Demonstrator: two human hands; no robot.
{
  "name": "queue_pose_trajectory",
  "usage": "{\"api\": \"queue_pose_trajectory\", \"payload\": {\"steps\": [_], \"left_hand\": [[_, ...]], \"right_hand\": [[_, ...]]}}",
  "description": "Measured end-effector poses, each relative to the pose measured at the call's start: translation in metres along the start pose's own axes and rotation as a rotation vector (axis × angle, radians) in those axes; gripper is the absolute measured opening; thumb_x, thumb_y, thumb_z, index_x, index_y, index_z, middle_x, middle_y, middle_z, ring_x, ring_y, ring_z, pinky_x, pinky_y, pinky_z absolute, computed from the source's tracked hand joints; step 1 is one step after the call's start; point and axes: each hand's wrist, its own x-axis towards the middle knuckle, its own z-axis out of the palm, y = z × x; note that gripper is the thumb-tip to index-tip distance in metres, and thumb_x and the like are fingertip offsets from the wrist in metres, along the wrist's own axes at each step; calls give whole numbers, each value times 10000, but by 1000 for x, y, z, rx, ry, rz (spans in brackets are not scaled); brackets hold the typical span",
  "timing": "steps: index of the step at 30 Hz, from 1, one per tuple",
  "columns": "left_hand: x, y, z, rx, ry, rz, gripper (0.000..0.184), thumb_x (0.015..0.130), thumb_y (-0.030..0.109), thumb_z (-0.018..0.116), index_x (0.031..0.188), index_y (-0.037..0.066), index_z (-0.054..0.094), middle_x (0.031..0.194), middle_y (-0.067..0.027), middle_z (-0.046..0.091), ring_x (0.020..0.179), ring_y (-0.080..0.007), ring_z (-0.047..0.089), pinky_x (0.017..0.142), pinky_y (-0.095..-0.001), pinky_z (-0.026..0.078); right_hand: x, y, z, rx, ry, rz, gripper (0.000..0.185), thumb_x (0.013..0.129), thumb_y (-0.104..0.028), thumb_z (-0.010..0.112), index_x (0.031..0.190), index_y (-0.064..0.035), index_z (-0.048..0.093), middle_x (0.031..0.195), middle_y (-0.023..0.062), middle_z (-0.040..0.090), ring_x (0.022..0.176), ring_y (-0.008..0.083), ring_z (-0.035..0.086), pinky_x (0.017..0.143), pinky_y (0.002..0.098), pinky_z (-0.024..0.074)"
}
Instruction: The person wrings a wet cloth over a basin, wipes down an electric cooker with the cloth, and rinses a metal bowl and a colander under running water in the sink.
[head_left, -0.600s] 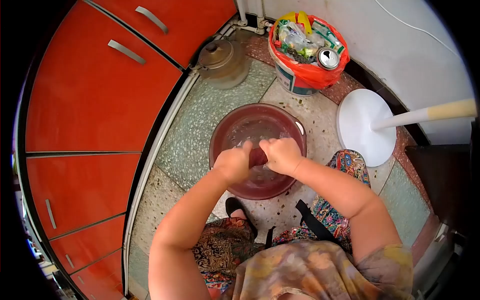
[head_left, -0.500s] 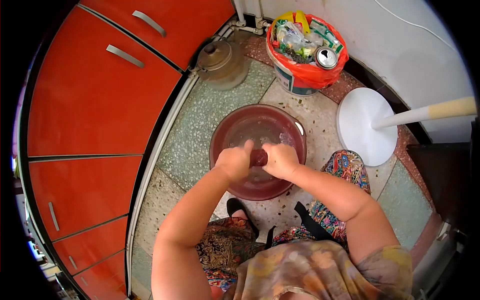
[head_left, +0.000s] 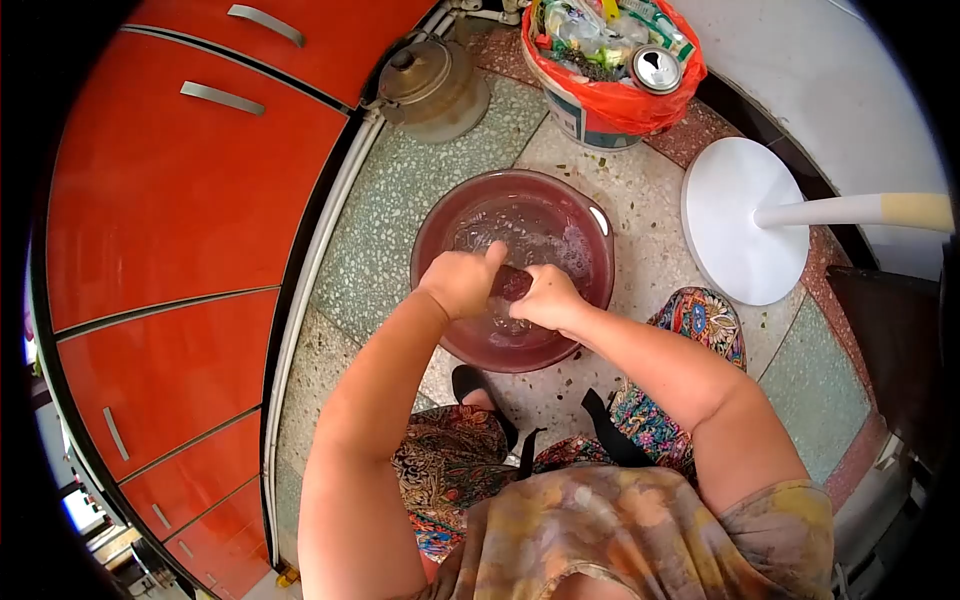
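Note:
Both my hands are over a maroon plastic basin (head_left: 432, 335) on the floor, with clear water and some bubbles in it. Between them is a dark red, rounded thing (head_left: 512, 283); whether it is a bunched cloth or something solid I cannot tell. My left hand (head_left: 460, 282) is closed round its left end, thumb pointing up. The fingers of my right hand (head_left: 550, 298) wrap its right end. Most of the dark red thing is hidden inside my hands.
Beyond the basin stand a metal kettle (head_left: 435, 90) and a bin with a red bag (head_left: 610, 105), full of rubbish with a can (head_left: 657, 70) on top. A white round base with a pole (head_left: 745, 220) is at right. Red cabinets (head_left: 200, 200) line the left.
The view has shifted, so the basin, kettle and bin appear higher. The dark red thing is now more tilted between my hands, and more bubbles and ripples show in the water.

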Motion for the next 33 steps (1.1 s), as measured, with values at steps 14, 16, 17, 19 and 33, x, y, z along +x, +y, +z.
{"api": "queue_pose_trajectory", "payload": {"steps": [14, 16, 17, 19, 33], "left_hand": [[1, 0, -1, -48, 104, 18, 450, 628, 155, 678, 961, 61, 390, 766, -163, 608, 716, -342, 601, 612, -418, 473], [3, 6, 2, 16, 58, -63, 452, 623, 159, 686, 954, 62, 395, 754, -157, 609, 709, -340, 603, 609, -417, 474], [-1, 11, 5, 16, 61, -61, 452, 623, 159, 686, 954, 62, 395, 754, -157, 609, 709, -340, 603, 609, -417, 474], [1, 14, 4, -17, 90, -105, 457, 620, 163, 687, 961, 67, 397, 746, -152, 611, 697, -339, 604, 605, -416, 475], [-94, 27, 10, -1523, 605, -558, 444, 720, 212, 711, 1081, 44, 515, 936, -81, 598, 791, -216, 576, 676, -353, 466]], "right_hand": [[0, -6, -8, -3, 6, -11, 288, 552, -106, 651, 817, -3, 606, 675, 135, 620, 656, 238, 618, 632, 322, 471], [-2, 0, 0, 225, 34, 72, 290, 545, -94, 654, 816, 0, 608, 689, 125, 624, 664, 214, 619, 631, 314, 469], [-7, 5, 5, 223, 36, 72, 290, 545, -94, 654, 816, 0, 608, 689, 125, 624, 664, 214, 619, 631, 314, 469], [-4, 1, 0, 259, 47, 16, 325, 540, -81, 656, 849, 5, 607, 715, 117, 630, 679, 194, 617, 631, 307, 468], [29, -32, -45, 1009, -725, -14, 697, 701, 1, 526, 1345, -147, 303, 1323, 127, 345, 1189, 287, 384, 889, 436, 405]]}}
